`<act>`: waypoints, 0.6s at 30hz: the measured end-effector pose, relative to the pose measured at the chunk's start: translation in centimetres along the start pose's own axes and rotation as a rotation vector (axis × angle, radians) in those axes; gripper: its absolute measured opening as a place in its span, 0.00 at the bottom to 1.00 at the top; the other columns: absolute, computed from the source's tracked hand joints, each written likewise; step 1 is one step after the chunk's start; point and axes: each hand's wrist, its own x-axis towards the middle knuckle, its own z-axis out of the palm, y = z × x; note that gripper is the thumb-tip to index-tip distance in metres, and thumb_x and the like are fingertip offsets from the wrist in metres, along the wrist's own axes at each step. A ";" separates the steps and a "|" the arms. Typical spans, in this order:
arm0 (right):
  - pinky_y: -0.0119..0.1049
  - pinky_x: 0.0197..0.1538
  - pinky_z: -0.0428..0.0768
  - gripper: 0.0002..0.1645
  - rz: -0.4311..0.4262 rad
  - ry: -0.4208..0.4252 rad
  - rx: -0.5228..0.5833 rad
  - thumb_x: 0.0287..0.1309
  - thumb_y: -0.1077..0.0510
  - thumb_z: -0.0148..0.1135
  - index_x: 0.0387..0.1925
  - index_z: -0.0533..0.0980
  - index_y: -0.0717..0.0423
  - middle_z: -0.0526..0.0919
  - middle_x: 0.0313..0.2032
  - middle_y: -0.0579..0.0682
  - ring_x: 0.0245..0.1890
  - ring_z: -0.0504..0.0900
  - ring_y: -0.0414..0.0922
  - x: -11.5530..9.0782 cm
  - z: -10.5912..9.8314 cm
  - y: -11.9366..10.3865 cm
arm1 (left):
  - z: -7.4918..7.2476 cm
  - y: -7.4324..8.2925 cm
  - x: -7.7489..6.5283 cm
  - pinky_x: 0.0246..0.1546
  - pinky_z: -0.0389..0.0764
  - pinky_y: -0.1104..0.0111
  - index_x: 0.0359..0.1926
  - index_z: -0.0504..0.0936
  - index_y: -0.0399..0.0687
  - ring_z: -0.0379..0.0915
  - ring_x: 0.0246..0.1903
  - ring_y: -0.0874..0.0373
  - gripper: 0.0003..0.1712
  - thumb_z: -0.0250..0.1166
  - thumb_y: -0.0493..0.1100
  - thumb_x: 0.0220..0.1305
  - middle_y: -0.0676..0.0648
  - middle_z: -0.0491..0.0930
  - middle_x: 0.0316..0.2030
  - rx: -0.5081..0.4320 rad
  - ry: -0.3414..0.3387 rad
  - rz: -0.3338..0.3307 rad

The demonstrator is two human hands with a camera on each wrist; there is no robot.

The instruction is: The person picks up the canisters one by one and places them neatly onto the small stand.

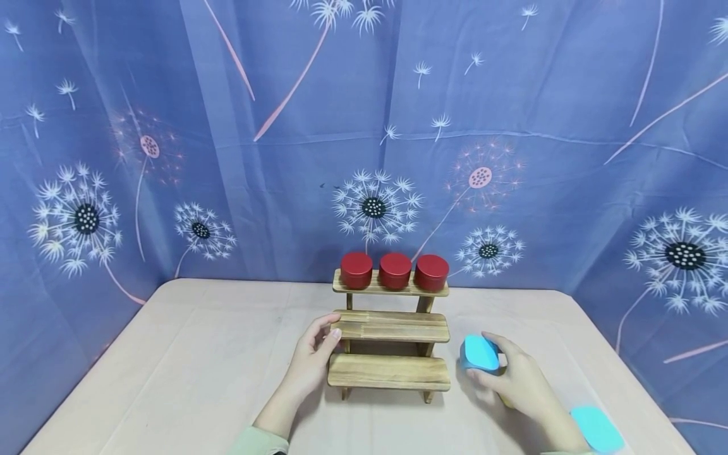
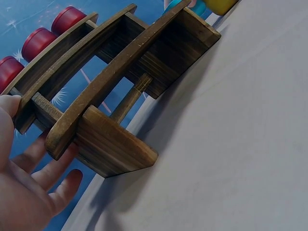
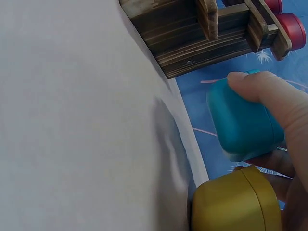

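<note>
While the left hand gripped the wooden shelf, the right hand pinched a blue container just right of it.

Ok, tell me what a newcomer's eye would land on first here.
Most likely the three round red containers, lined up along the top tier of the wooden stand. Next comes the bright blue container in the person's right hand, just to the right of the stand. Behind it all, the blue curtain with its big white dandelions fills the background.
</note>
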 end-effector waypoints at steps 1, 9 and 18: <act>0.53 0.47 0.78 0.47 -0.001 0.003 0.001 0.43 0.42 0.73 0.60 0.68 0.62 0.78 0.52 0.64 0.47 0.80 0.58 0.0 0.0 -0.1 | 0.0 0.0 0.0 0.46 0.78 0.66 0.58 0.72 0.46 0.77 0.36 0.59 0.19 0.56 0.41 0.68 0.40 0.77 0.42 0.000 -0.001 0.000; 0.53 0.46 0.78 0.47 0.006 0.021 0.012 0.43 0.42 0.74 0.61 0.67 0.60 0.78 0.51 0.64 0.48 0.79 0.58 0.0 0.0 -0.3 | 0.0 0.1 0.0 0.46 0.77 0.67 0.59 0.72 0.47 0.77 0.37 0.59 0.19 0.56 0.43 0.68 0.41 0.77 0.41 0.022 0.007 0.003; 0.51 0.45 0.77 0.46 -0.006 0.047 0.025 0.42 0.43 0.75 0.60 0.68 0.58 0.81 0.48 0.61 0.47 0.80 0.55 -0.1 -0.1 -0.4 | 0.0 0.0 0.0 0.47 0.77 0.67 0.59 0.72 0.46 0.77 0.37 0.59 0.19 0.56 0.43 0.68 0.40 0.77 0.42 0.022 0.004 0.005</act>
